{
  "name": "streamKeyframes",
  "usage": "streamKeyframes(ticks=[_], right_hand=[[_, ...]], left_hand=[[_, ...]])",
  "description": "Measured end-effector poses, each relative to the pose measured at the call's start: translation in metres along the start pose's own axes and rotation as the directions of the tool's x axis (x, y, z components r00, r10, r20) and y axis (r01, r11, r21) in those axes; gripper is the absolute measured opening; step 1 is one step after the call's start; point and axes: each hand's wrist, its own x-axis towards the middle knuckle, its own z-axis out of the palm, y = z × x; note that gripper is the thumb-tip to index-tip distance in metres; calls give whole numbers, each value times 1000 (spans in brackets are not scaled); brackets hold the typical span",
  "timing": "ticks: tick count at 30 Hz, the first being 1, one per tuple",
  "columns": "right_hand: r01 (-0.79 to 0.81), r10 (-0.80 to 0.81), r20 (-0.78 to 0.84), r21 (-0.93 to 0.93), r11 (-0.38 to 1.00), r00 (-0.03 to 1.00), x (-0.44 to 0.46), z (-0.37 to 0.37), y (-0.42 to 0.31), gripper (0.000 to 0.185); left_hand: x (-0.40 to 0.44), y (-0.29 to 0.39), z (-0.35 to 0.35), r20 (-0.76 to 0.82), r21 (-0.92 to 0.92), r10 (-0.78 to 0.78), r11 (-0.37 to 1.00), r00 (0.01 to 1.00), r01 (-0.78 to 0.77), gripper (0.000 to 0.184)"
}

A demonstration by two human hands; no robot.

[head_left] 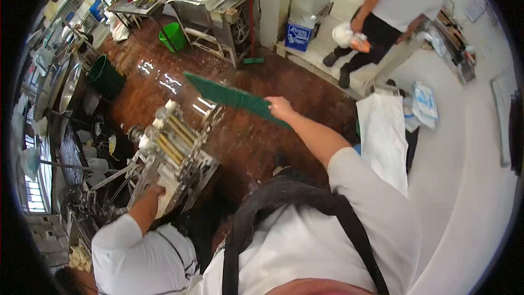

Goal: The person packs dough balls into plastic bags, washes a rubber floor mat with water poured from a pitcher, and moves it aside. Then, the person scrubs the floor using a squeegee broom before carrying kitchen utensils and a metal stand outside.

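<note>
A flat green board (232, 97) extends over the floor in front of me, its near end gripped by my right hand (280, 109) with the arm stretched forward. My left hand does not show in the picture. At the lower left, a co-worker in a white shirt (139, 251) has a hand on a metal machine with brass-coloured rollers (177, 139). The board is held in the air to the right of that machine, apart from it.
Another person (404, 0) stands at the upper right, holding a white and orange item. A white-covered surface (380, 131) lies at my right. Green bin (105, 77), bright green bucket (172, 37), blue crate (298, 36) and red-handled broom (253, 60) stand around the wet reddish floor (240, 153).
</note>
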Motion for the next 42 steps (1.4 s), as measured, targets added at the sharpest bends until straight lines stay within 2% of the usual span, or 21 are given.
streamKeyframes(ticks=[3,4,6,8,10,12,14,16,19,20,23,27,28,30,33,34,36,38,40,42], right_hand=[[40,-35,102,-44,998,994,88,-30,2,41],[-44,50,224,-31,999,973,104,-59,-15,42],[41,-27,240,-57,998,971,161,-65,-10,43],[169,-135,244,-126,978,960,218,-69,-1,45],[330,-271,259,-226,916,927,271,-74,8,47],[373,-286,326,-247,895,901,319,-92,13,48],[391,-278,386,-252,885,879,357,-101,20,48],[393,-253,431,-275,878,866,394,-124,33,48],[436,-272,508,-236,869,818,439,-158,58,48],[444,-305,451,-243,862,839,462,-147,84,47],[497,-353,439,-271,824,826,500,-181,128,44],[457,-282,480,-298,838,831,547,-218,200,44],[477,-317,456,-293,829,831,560,-226,226,44],[511,-381,411,-275,814,828,576,-237,276,45],[444,-366,305,-245,862,879,592,-257,353,45],[361,-258,344,-284,888,903,591,-275,367,44],[280,-192,317,-260,924,929,592,-300,416,44],[304,-277,193,-131,943,941,599,-298,495,44],[78,23,335,-286,955,942,587,-357,506,44],[80,-18,212,-287,955,977,574,-387,554,46]], left_hand=[[-3,3,3,-81,-149,31,988,996,-42,24],[-10,6,-1,-150,-229,56,969,987,-89,22],[-44,20,-13,-311,-475,102,844,945,-247,21],[-40,32,-15,-325,-355,205,878,923,-320,22],[-37,47,-26,-263,-343,143,910,954,-231,24],[-39,62,-40,-207,-323,74,936,976,-139,26],[-38,79,-57,-193,-74,151,983,970,-168,29],[-44,89,-83,-274,-137,135,975,952,-177,26],[-55,104,-132,-190,-62,204,974,960,-219,26],[-71,110,-145,-200,-130,198,965,960,-226,26],[-75,121,-189,-220,-295,138,934,966,-200,26],[-86,146,-252,-193,-470,81,867,978,-165,25],[-84,155,-273,-188,-502,74,850,979,-161,25],[-77,174,-315,-176,-578,68,801,982,-159,25],[-62,207,-381,-166,-701,58,695,984,-159,24],[-54,219,-404,-159,-751,58,641,986,-159,24],[-36,245,-452,-151,-845,71,509,986,-166,24],[-16,267,-494,-139,-909,101,382,985,-167,24],[5,285,-534,-129,-950,142,268,981,-163,24],[23,304,-576,-121,-977,185,151,975,-150,23]])
